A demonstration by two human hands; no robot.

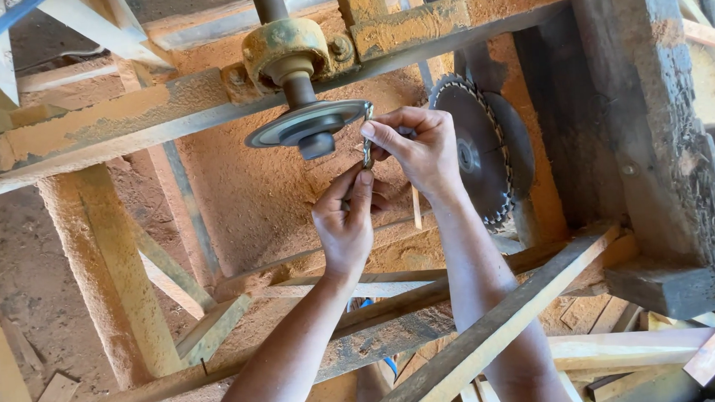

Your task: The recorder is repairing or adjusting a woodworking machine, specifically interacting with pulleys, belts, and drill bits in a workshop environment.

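My left hand (344, 224) and my right hand (417, 147) pinch a thin twisted metal bit (367, 147) between them, one from below, one from above. The bit's upper end touches the rim of a grey grinding disc (304, 124) that sits on a shaft below a dusty yellow bearing housing (284, 48). Just right of my right hand hang two toothed circular saw blades (477, 150).
A sawdust-coated wooden frame surrounds everything: a slanted top beam (109, 128), a thick post at the right (655, 128), and crossing slats below (494, 324). Sawdust covers the floor (18, 268), with loose wood offcuts lying at the lower right (626, 350).
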